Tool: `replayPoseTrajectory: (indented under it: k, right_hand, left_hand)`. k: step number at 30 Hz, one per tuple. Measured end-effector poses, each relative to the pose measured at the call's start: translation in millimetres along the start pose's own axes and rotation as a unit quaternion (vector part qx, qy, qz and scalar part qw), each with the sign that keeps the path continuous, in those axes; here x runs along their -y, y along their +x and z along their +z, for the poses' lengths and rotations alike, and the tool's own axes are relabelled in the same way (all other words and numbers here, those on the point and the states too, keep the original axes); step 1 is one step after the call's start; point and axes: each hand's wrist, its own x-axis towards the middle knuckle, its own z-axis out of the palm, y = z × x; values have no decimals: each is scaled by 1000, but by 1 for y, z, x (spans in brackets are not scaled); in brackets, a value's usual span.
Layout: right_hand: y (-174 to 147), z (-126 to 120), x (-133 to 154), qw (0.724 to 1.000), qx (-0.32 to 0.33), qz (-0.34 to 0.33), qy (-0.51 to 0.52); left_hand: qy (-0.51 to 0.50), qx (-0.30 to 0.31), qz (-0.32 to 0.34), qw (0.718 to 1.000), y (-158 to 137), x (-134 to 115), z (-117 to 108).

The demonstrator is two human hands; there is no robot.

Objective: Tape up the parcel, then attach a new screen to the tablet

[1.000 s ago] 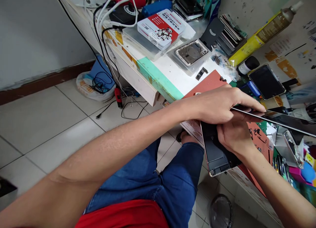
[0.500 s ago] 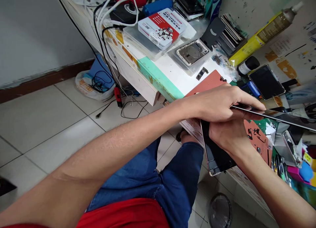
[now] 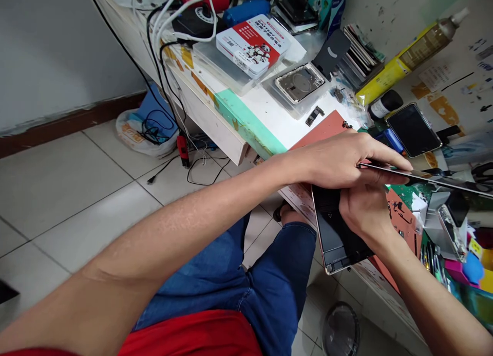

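My left hand (image 3: pixel 342 155) pinches the near edge of a thin, glossy tablet screen (image 3: pixel 435 180), seen almost edge-on, one finger along its top and others beneath. Under that panel the opened tablet body (image 3: pixel 339 238) lies on the orange mat (image 3: pixel 319 130), its dark inside facing up and its near corner past the desk's edge. My right hand (image 3: pixel 364 209) is curled over the body, below the screen and my left hand. Its fingertips are hidden, so what they grip cannot be made out.
A battery box (image 3: pixel 252 45) rests on a clear plastic case. Beside the mat are a phone frame (image 3: pixel 300 82) and a small circuit part (image 3: pixel 315 116). A phone (image 3: pixel 414 130) and a yellow spray can (image 3: pixel 408 58) stand behind. A bin (image 3: pixel 341 328) is on the floor.
My right hand has shifted slightly right and away from me, uncovering more of the tablet body. The screen in my left hand has tilted a little.
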Motion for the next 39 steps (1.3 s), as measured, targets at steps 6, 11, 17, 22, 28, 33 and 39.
replayPoseTrajectory:
  k: [6, 11, 17, 22, 28, 33, 39]
  right_hand:
    - [-6, 1, -2, 998, -17, 54, 16]
    - [-7, -3, -1, 998, -13, 61, 10]
    - [-9, -3, -3, 999, -23, 20, -16]
    - [-16, 3, -7, 999, -17, 24, -21]
    - [-18, 7, -9, 1000, -9, 15, -21]
    - [-14, 3, -8, 999, -23, 17, -18]
    - [-14, -1, -10, 999, -27, 29, -7]
  left_hand:
    - [2, 4, 17, 1000, -1, -3, -2]
    - [5, 4, 3, 1000, 0, -6, -4]
    - [4, 8, 10, 1000, -2, -7, -4]
    - [6, 1, 17, 1000, -3, -5, -2]
    - [13, -4, 25, 1000, -5, -5, 0]
    - [27, -6, 27, 999, -5, -4, 1]
    - [38, 0, 41, 998, -1, 1, 3]
